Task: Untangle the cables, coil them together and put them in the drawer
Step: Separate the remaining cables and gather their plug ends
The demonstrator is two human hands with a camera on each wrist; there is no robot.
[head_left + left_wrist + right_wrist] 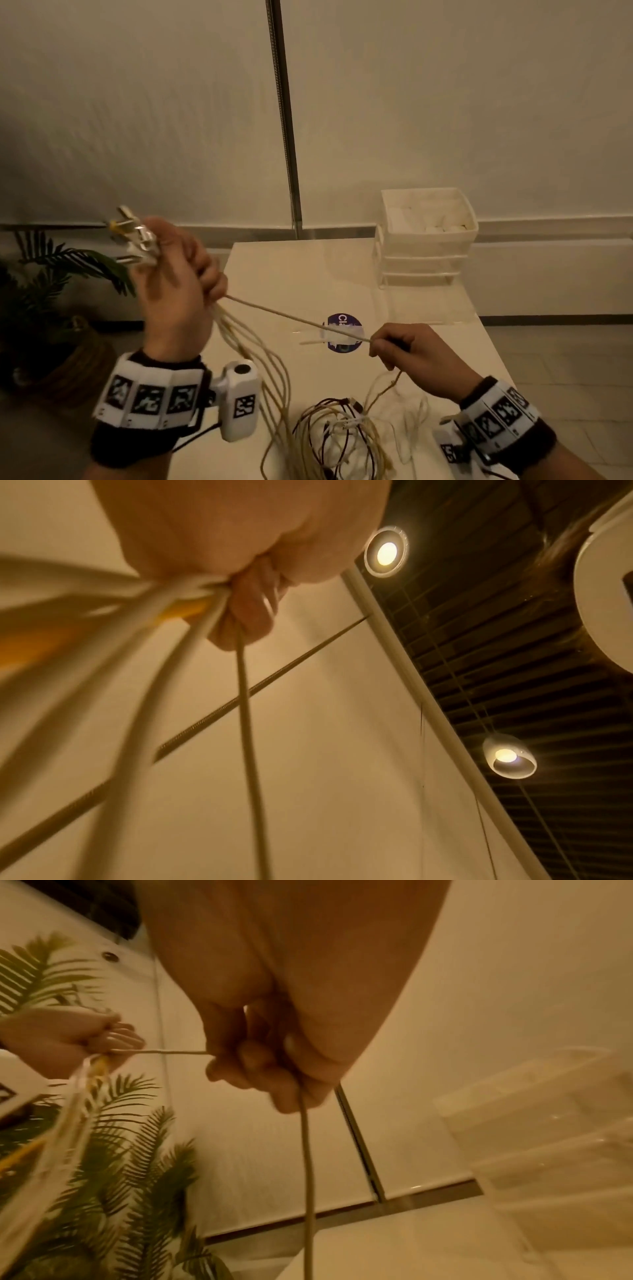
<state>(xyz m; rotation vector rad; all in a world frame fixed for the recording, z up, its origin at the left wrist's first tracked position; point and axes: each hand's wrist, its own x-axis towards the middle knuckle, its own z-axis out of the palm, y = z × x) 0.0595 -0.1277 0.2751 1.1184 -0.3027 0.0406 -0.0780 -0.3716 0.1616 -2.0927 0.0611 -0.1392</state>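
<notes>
My left hand (178, 274) is raised above the table's left edge and grips a bundle of pale cables (253, 346), their plug ends (135, 236) sticking out above the fist. In the left wrist view the cables (192, 620) fan out from the curled fingers. One thin cable (294, 320) runs taut from that fist to my right hand (400, 346), which pinches it over the table. The right wrist view shows this cable (306, 1150) dropping below the right hand (260, 1066). A tangle of dark and pale cables (339, 428) lies on the table near me. The white drawer unit (424, 236) stands at the far right, its top drawer open.
The white table (281, 274) carries a round purple sticker (344, 332) in its middle. A potted palm (51, 291) stands on the floor to the left. A metal pole (284, 120) rises behind the table against a pale curtain wall.
</notes>
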